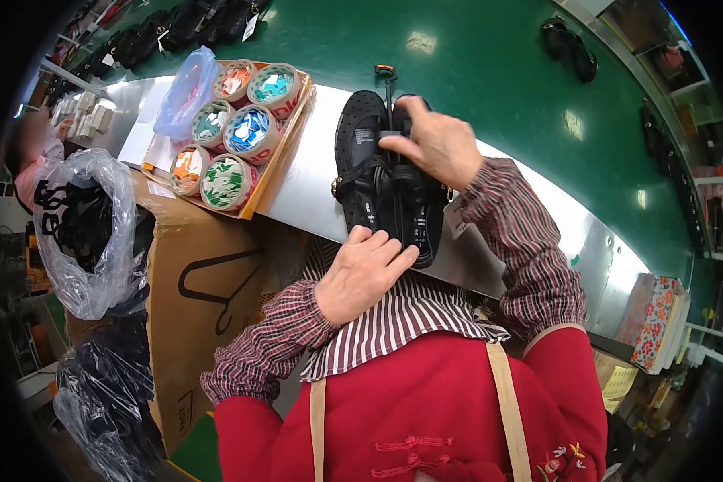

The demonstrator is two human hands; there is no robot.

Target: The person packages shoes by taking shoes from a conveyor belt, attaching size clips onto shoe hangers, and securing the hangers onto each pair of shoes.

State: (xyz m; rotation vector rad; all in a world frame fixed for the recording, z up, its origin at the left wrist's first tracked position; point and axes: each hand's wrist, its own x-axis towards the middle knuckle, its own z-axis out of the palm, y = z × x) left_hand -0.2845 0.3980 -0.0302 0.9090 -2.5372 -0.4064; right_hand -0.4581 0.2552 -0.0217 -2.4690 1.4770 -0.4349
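A pair of black shoes [357, 140] with straps lies soles down on the metal table edge, side by side, with printed insoles showing. Between them runs a black shoe hanger [388, 90], its hooked top with an orange tip sticking out past the toes. My left hand [363, 271] is at the heel end, fingers curled over the heels. My right hand [438, 143] reaches over the toe of the right shoe, the thumb by the hanger's middle and the fingers round the shoe's far side. A white tag [455, 218] hangs beside the right shoe.
Left of the shoes stands a carton tray [275, 173] of round tubs with coloured slips, beside a blue plastic bag [186, 95]. A large cardboard box [186, 321] stands lower left. Beyond runs a green belt [490, 60] carrying black shoes [569, 48]. Another person [40, 149] is far left.
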